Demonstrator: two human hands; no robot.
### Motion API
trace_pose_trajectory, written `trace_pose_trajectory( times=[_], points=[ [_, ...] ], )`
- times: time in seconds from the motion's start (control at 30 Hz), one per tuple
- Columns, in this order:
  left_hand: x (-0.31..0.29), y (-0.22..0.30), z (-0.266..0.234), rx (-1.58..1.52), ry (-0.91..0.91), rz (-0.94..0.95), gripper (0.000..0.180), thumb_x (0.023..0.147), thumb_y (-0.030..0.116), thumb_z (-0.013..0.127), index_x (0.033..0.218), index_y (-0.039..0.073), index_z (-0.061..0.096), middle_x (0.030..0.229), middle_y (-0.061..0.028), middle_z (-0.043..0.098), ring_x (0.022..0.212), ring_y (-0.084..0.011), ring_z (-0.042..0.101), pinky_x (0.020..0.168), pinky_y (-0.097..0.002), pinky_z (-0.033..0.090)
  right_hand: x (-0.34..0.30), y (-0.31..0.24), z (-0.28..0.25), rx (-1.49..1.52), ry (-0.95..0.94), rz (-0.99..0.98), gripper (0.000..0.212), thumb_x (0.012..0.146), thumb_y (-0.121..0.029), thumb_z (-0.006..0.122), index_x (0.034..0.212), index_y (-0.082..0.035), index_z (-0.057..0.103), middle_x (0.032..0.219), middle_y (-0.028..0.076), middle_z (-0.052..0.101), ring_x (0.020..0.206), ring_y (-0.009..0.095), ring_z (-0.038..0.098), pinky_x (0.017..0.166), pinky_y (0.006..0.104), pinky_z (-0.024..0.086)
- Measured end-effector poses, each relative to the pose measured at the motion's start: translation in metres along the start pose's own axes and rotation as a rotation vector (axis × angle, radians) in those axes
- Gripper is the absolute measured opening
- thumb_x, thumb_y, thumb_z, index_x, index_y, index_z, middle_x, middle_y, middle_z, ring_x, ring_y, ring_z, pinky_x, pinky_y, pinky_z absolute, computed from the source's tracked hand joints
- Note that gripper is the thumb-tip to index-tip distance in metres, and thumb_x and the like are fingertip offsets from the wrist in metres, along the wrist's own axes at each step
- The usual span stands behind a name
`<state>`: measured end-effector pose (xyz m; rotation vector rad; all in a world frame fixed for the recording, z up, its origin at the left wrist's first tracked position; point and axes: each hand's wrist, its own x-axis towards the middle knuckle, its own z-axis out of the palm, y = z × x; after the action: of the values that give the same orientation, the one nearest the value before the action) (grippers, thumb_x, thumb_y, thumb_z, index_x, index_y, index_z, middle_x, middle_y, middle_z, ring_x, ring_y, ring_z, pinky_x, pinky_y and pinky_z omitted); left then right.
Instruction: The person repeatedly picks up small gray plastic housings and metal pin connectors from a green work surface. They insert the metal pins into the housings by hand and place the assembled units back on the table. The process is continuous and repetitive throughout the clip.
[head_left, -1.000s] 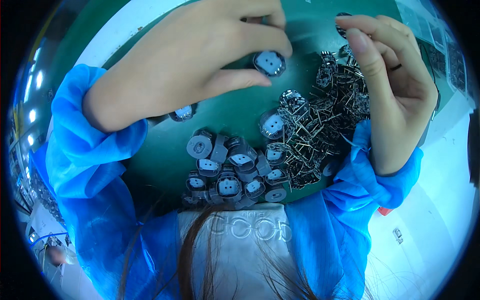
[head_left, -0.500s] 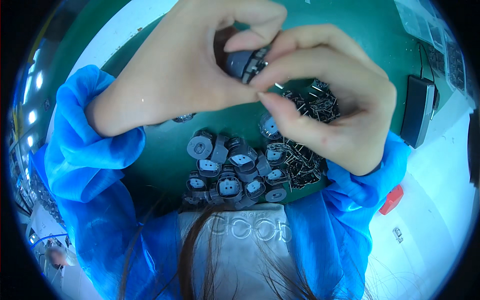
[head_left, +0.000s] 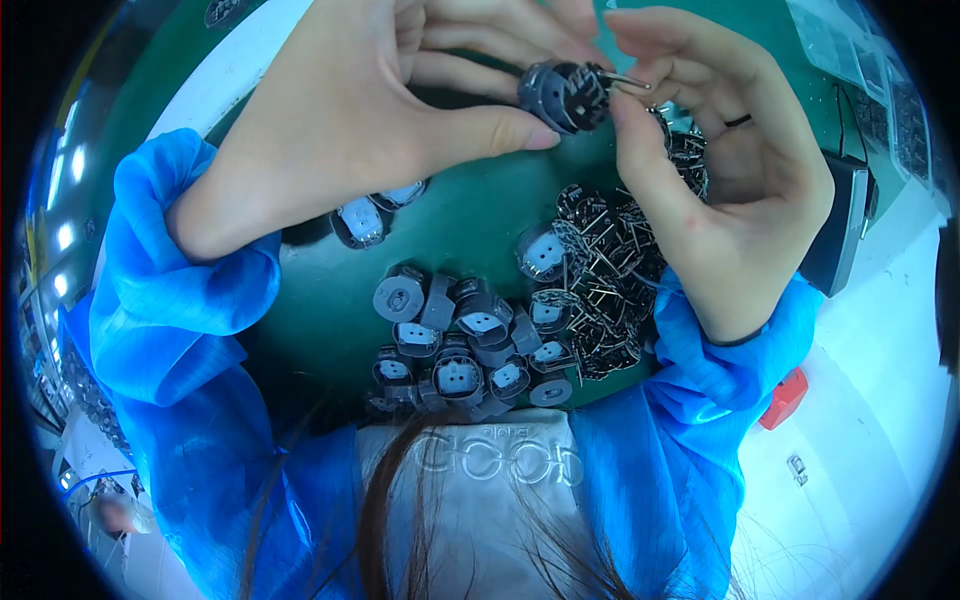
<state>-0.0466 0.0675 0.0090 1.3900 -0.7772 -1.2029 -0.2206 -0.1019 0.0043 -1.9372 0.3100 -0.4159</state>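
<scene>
My left hand (head_left: 350, 130) is closed on a round dark grey plastic housing (head_left: 541, 92), gripping it between thumb and fingers above the mat. A small black circuit board (head_left: 588, 98) sits at the housing's open end, tilted toward my right hand; how far it is seated I cannot tell. Thin metal pins (head_left: 630, 82) stick out from the board. My right hand (head_left: 735, 180) pinches around these pins with thumb and index finger, its other fingers curled. Below lies a heap of small black boards with pins (head_left: 610, 260), beside a cluster of grey housings (head_left: 480, 312).
Two housings with pale inner faces (head_left: 360, 222) lie under my left wrist on the green mat (head_left: 320, 330). A black box (head_left: 838, 225) stands at the right, with a clear compartment tray (head_left: 850, 45) beyond it. A red object (head_left: 784, 400) lies on the white surface near my right sleeve.
My hands have drawn apart, the right one shifting right. The held housing has moved up and right, now showing its board and pins. Two housings below my left wrist have come into view.
</scene>
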Motion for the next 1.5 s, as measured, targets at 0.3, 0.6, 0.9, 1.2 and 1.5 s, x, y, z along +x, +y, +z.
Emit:
trace_pose_trajectory(
  times=[0.3, 0.6, 0.9, 1.2, 1.5],
  points=[
    [-0.002, -0.023, -0.011, 0.136, -0.18, 0.238, 0.038, 0.08, -0.006, 0.082, 0.113, -0.001, 0.064, 0.113, -0.0145, 0.072, 0.1, -0.0154, 0.072, 0.088, -0.026, 0.06, 0.001, -0.006, 0.009, -0.131, -0.081, -0.267, 0.017, 0.088, 0.009, 0.072, 0.104, 0.005, 0.075, 0.11, 0.017, 0.071, 0.103, 0.022, 0.067, 0.091, 0.0319, 0.053],
    [-0.001, -0.011, -0.005, -0.028, -0.134, 0.085, 0.031, 0.082, -0.009, 0.08, 0.107, -0.002, 0.063, 0.106, -0.015, 0.074, 0.096, -0.0136, 0.072, 0.081, -0.0257, 0.061, -0.01, -0.015, 0.024, -0.196, 0.192, -0.183, 0.025, 0.08, 0.013, 0.077, 0.104, 0.007, 0.072, 0.099, 0.016, 0.075, 0.091, 0.022, 0.075, 0.084, 0.0308, 0.061],
    [-0.011, -0.015, 0.009, 0.104, 0.016, 0.091, 0.034, 0.079, -0.013, 0.079, 0.104, -0.003, 0.058, 0.108, -0.015, 0.071, 0.102, -0.0213, 0.073, 0.089, -0.0322, 0.062, -0.008, -0.017, 0.023, -0.316, 0.149, -0.221, 0.025, 0.076, 0.014, 0.08, 0.099, 0.006, 0.072, 0.095, 0.014, 0.077, 0.088, 0.02, 0.075, 0.082, 0.0302, 0.061],
    [-0.012, -0.022, 0.0, 0.123, -0.021, 0.149, 0.049, 0.078, -0.008, 0.082, 0.121, -0.003, 0.059, 0.117, -0.0161, 0.07, 0.107, -0.0228, 0.072, 0.092, -0.0335, 0.06, -0.001, -0.008, 0.022, -0.544, 0.13, -0.551, 0.028, 0.08, 0.012, 0.079, 0.107, 0.008, 0.071, 0.098, 0.012, 0.076, 0.091, 0.018, 0.073, 0.083, 0.0277, 0.057],
    [-0.005, -0.003, -0.017, -0.096, -0.166, 0.002, 0.029, 0.081, -0.011, 0.073, 0.109, -0.007, 0.065, 0.1, -0.0172, 0.074, 0.093, -0.0153, 0.073, 0.08, -0.0247, 0.058, -0.002, 0.003, 0.05, -0.006, 0.167, -0.242, 0.033, 0.084, 0.007, 0.07, 0.116, 0.003, 0.068, 0.105, 0.018, 0.071, 0.091, 0.028, 0.074, 0.078, 0.0367, 0.061]
  ],
)
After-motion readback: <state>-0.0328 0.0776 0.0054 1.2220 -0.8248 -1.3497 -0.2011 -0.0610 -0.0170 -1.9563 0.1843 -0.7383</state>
